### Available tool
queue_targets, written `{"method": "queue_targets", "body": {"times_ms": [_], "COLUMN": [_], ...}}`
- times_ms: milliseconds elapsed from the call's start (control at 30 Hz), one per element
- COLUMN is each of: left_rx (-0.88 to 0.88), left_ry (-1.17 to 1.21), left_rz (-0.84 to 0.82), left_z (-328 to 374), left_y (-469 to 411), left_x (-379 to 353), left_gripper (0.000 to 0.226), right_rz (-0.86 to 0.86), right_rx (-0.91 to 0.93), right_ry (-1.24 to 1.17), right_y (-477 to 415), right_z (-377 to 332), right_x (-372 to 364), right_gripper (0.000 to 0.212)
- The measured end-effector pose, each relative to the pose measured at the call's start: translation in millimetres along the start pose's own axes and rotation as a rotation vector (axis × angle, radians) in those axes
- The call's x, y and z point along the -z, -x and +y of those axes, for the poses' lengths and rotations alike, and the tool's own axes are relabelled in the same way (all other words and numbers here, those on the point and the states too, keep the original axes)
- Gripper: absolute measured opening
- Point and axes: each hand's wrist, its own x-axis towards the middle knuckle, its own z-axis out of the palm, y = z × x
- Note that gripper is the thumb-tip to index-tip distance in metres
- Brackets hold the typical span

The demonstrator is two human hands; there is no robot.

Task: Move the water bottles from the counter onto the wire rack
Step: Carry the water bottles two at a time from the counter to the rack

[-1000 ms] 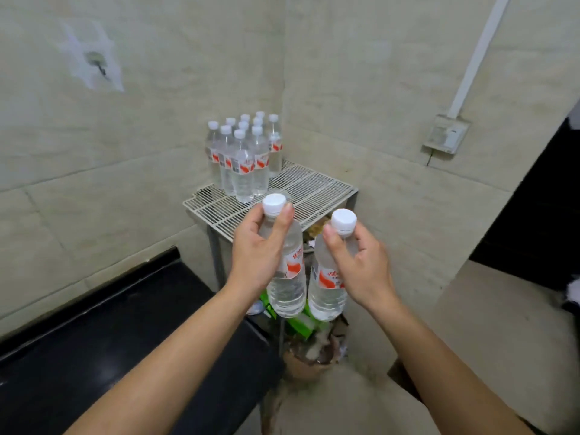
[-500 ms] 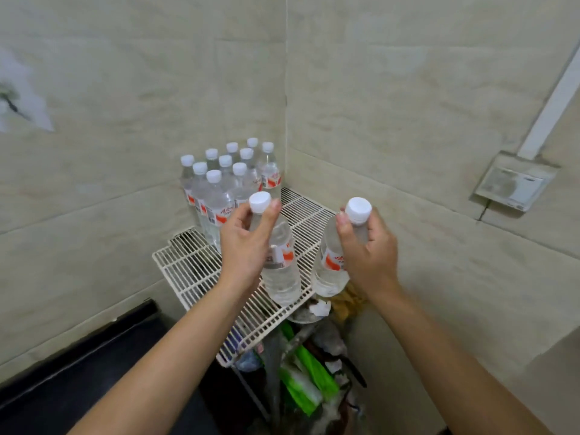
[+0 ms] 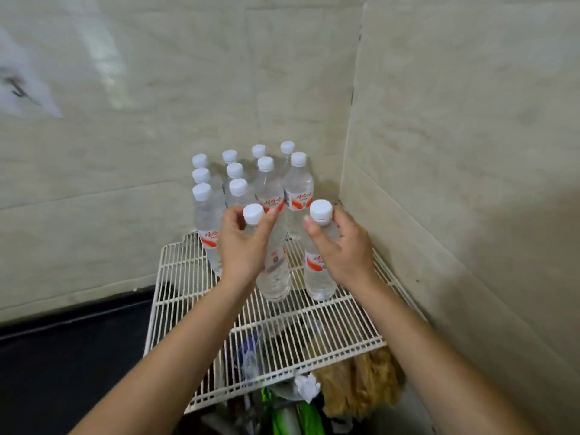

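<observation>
My left hand point(image 3: 243, 246) grips a clear water bottle point(image 3: 274, 277) with a white cap just below its neck. My right hand point(image 3: 346, 249) grips a second such bottle point(image 3: 318, 277) the same way. Both bottles are upright with their bases at the white wire rack point(image 3: 314, 334), right in front of several more bottles point(image 3: 268, 186) that stand grouped at the rack's back corner. I cannot tell whether the two held bottles touch the wires.
Tiled walls meet in a corner right behind the rack. A black counter point(image 3: 62, 365) lies to the left, lower than the rack. Under the rack sit green packaging point(image 3: 282, 416), a brown fibrous bundle point(image 3: 361, 387) and other clutter.
Both hands have carried their bottles forward and down over the rack, up to the standing group. The view has moved closer to the corner.
</observation>
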Motion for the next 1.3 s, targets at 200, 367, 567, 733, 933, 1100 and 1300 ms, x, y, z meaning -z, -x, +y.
{"method": "queue_targets", "body": {"times_ms": [200, 367, 567, 733, 933, 1100, 1300], "left_rx": [-0.216, -0.131, -0.194, -0.239, -0.386, -0.422, -0.49], "left_ry": [-0.363, -0.285, -0.38, -0.405, -0.62, -0.688, -0.802], "left_rz": [-0.228, -0.481, -0.495, -0.395, -0.289, -0.263, -0.292], "left_z": [3.5, 15.7, 31.8, 39.1, 42.4, 44.6, 30.0], "left_y": [-9.2, -7.1, -32.4, -50.6, -74.4, -97.0, -109.5], "left_x": [9.7, 25.8, 26.2, -4.1, -19.6, -19.0, -7.4], "left_gripper": [0.039, 0.052, 0.028, 0.032, 0.043, 0.042, 0.038], "right_rz": [-0.082, -0.149, -0.232, -0.18, -0.1, -0.11, -0.152], "right_rx": [0.005, 0.082, 0.111, 0.092, 0.015, 0.037, 0.058], "right_ry": [-0.071, -0.064, 0.119, 0.095, 0.079, 0.117, 0.131], "right_y": [-16.0, -21.7, -24.1, -24.3, -21.2, -36.9, -71.7], "right_z": [21.3, 13.8, 4.9, 11.0, 12.9, 8.2, 10.0], "right_x": [-2.4, 11.6, 28.8, 30.7, 22.5, 16.4, 2.9], "right_gripper": [0.025, 0.039, 0.045, 0.032, 0.039, 0.035, 0.033]}}
